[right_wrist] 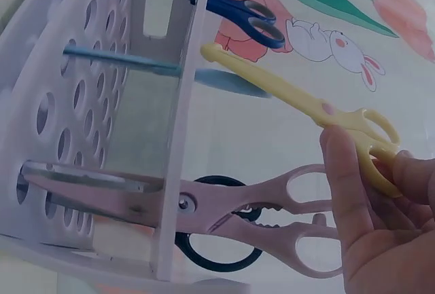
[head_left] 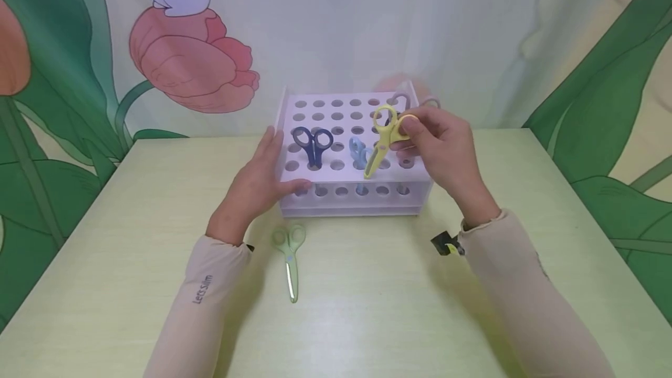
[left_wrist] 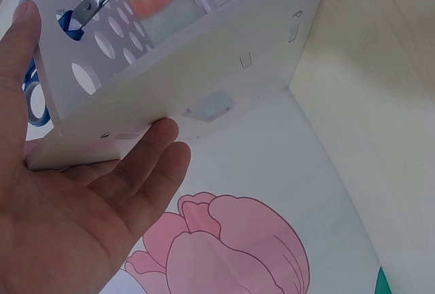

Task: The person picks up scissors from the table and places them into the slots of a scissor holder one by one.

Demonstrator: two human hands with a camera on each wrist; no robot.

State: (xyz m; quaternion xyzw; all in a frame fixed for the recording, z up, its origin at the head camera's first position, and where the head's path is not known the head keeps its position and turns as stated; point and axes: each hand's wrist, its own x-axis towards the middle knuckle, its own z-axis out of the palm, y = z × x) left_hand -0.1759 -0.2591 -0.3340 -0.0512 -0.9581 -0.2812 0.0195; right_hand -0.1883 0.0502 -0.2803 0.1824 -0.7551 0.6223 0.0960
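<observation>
Yellow scissors (head_left: 384, 137) hang, tips toward 7 o'clock, above the 4 o'clock part of a white perforated rack (head_left: 341, 177), where a sideways drift toward 9 o'clock could knock the light-blue scissors (head_left: 359, 156). The right hand (head_left: 445, 143), closed narrow, pinches one yellow handle loop; the left hand (head_left: 256, 184), thumb spread wide, rests against the rack's 9 o'clock side.

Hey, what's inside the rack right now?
The rack holds blue scissors, light blue scissors and pink scissors. In the right wrist view, dark loops show behind the pink pair, which covers most of whatever joins them.
</observation>
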